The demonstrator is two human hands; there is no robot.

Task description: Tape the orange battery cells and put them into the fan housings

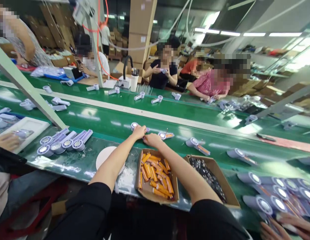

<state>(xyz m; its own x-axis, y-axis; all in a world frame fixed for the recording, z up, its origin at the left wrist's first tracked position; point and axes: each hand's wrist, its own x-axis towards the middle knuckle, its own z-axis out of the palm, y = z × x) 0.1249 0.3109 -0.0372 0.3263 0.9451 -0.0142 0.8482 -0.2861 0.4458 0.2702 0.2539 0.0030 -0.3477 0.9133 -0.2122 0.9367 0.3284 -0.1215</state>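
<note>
Both my arms reach out over the green conveyor belt (94, 116). My left hand (139, 131) is closed on a pale purple handheld fan (134, 125), whose round head shows beside the fingers. Close by, my right hand (152, 139) has its fingers curled in near the fan's handle; anything in them is hidden. Just right of it lies another handheld fan (162, 135) with orange in its open handle. Beneath my forearms, a cardboard box (177, 186) holds many orange-wrapped battery cells (157, 171).
A second box (231, 191) contains small dark parts. Finished-looking fans (67, 143) lie grouped at left, near a white disc (103, 160). More fans (275, 190) crowd the right, beside a co-worker's hands (287, 226). A metal post (32, 90) slants at left. Co-workers sit across the belt.
</note>
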